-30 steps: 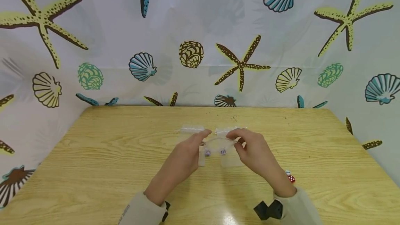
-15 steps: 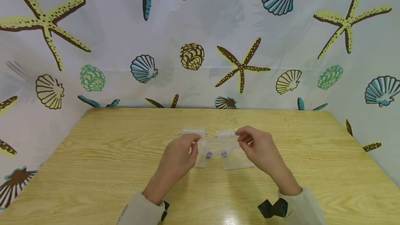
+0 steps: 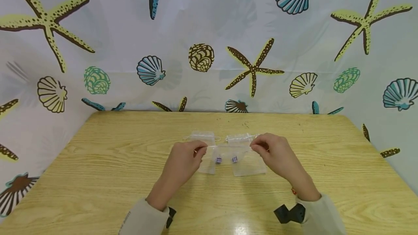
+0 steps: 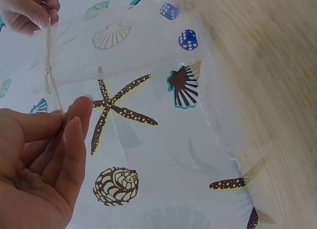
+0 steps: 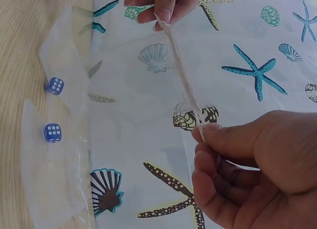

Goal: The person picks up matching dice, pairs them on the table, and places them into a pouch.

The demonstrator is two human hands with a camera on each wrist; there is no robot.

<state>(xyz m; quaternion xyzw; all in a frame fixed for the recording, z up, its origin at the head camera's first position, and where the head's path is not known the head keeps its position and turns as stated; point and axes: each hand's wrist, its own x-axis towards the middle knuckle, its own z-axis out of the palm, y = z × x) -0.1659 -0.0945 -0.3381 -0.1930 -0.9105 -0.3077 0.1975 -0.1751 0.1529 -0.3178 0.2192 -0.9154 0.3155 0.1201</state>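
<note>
My left hand (image 3: 186,159) and right hand (image 3: 275,153) pinch the two ends of the drawstring (image 5: 183,73) of a sheer, see-through drawstring bag (image 4: 133,140). Between thumb and fingers, the cord runs nearly straight from hand to hand. The bag hangs below it, its top drawn narrow. A blue die with white pips (image 4: 188,39) and a second blue die (image 4: 169,11) show through the lower end of the bag. Behind the held bag, two similar sheer bags lie flat on the table, one at left (image 3: 202,134) and one at right (image 3: 249,168).
A red die (image 3: 294,191) peeks out from behind my right wrist, mostly hidden. The light wooden table (image 3: 114,162) ends at a white cloth backdrop (image 3: 176,28) printed with starfish and shells. Black wrist mounts (image 3: 290,213) sit at both cuffs.
The bag's mouth was held wide in a loop a second ago. My hands then spread apart with fingers loose, and now they pinch the cord ends, the string pulled straighter.
</note>
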